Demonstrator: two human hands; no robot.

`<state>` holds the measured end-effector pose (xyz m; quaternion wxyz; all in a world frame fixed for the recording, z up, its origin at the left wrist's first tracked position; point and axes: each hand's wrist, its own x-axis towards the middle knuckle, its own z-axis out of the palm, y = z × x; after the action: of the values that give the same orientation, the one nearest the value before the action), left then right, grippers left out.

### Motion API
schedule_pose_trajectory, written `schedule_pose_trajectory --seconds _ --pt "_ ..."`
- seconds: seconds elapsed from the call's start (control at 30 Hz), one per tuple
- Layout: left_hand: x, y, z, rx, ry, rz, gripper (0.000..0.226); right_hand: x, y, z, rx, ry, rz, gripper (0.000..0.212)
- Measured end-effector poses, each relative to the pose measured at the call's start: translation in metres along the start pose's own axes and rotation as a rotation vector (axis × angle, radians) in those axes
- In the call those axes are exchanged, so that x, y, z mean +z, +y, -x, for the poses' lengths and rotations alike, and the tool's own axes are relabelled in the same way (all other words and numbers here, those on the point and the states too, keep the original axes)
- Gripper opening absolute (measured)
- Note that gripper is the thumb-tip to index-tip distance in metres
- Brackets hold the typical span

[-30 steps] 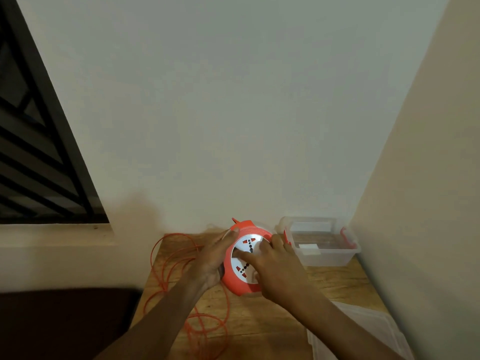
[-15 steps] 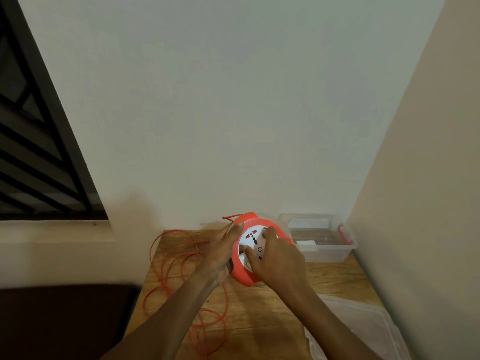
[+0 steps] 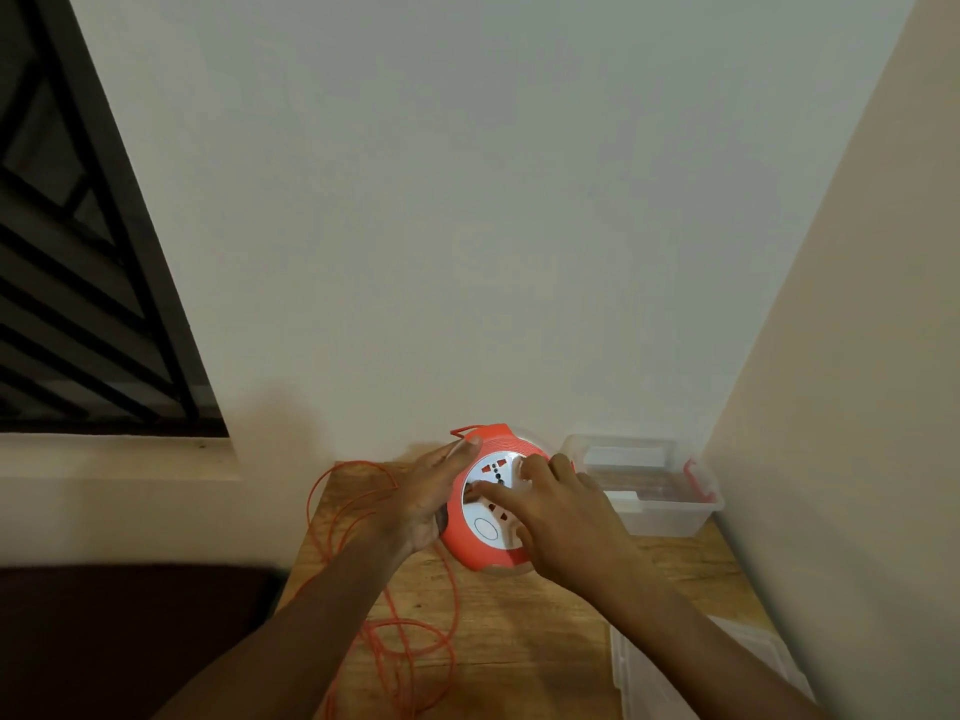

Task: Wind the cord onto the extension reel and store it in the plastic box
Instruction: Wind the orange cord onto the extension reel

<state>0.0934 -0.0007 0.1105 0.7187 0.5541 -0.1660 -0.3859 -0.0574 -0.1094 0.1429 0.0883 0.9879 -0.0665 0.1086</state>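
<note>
Head view shows the extension reel (image 3: 480,517) standing near the far edge of the table (image 3: 545,631), tilted so its white socket face looks up toward me. I have my left hand (image 3: 423,498) cupped against the reel's rim at its 9 o'clock side, fingers extended along the orange edge and steadying it. My right hand (image 3: 558,517) lies across the socket face from 3 o'clock, its fingers bent onto the white disc; I judge it is turning the disc, though I cannot tell whether they hook a knob.

Progress: winding is under way but far from complete. Most of the cord (image 3: 384,615) is loose, lying in wide orange loops on the table from 9 o'clock round to 7 o'clock of the reel and trailing toward the near edge. How much cord sits inside the drum is hidden.

The plastic box (image 3: 654,506) stands open just beside the reel at 3 o'clock, against the wall corner. Its lid (image 3: 691,678) appears to lie at 5 o'clock on the near right of the table.

Outstanding: draw in the loose loops, then lift the reel into the plastic box.
</note>
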Motion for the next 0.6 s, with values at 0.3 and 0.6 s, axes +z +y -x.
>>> schedule_pose_trajectory --seconds 0.3,0.6 --pt "0.001 0.010 0.003 -0.015 -0.024 -0.039 0.026 0.003 0.002 -0.005 -0.130 0.065 0.175 0.080" --pt "0.017 0.010 0.000 0.152 -0.010 -0.003 0.020 0.003 -0.010 -0.014 0.466 0.251 -0.400 0.062"
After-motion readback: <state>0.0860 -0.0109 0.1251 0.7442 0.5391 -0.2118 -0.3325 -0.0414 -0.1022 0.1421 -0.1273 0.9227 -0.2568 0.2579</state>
